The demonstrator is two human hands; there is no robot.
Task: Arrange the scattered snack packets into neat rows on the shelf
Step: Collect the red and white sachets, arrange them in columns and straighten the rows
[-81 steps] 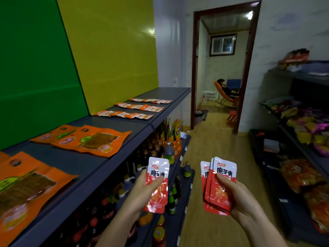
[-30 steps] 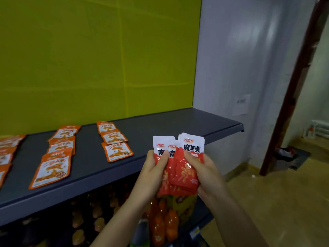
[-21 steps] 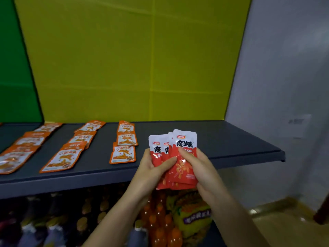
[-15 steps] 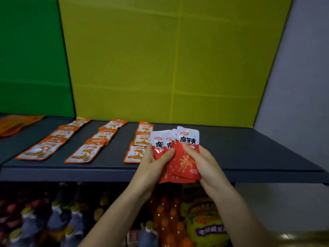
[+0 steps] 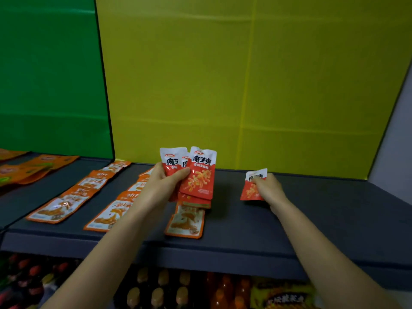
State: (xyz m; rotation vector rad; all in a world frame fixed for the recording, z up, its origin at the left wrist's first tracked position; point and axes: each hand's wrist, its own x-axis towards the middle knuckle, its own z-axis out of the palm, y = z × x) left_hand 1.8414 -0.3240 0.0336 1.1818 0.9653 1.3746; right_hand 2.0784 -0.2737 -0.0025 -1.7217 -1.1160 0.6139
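Note:
My left hand [image 5: 163, 185] grips a fanned stack of red-and-white snack packets [image 5: 198, 177] upright above the dark shelf [image 5: 323, 215]. To the right, my right hand [image 5: 268, 189] pinches a single red-and-white packet [image 5: 252, 187], held low over the shelf's right part; I cannot tell whether it touches the surface. Rows of orange packets [image 5: 109, 216] lie flat on the shelf to the left, and one orange packet [image 5: 186, 223] lies just below the stack.
Larger orange packets [image 5: 29, 168] lie at the far left of the shelf. A green and a yellow panel [image 5: 223, 85] back the shelf. Bottles [image 5: 156, 291] and a yellow bag [image 5: 283, 297] stand on the level below.
My right hand has left the stack with one packet and moved right, down toward the shelf. The left hand keeps the rest of the stack. The view has dropped closer to the shelf.

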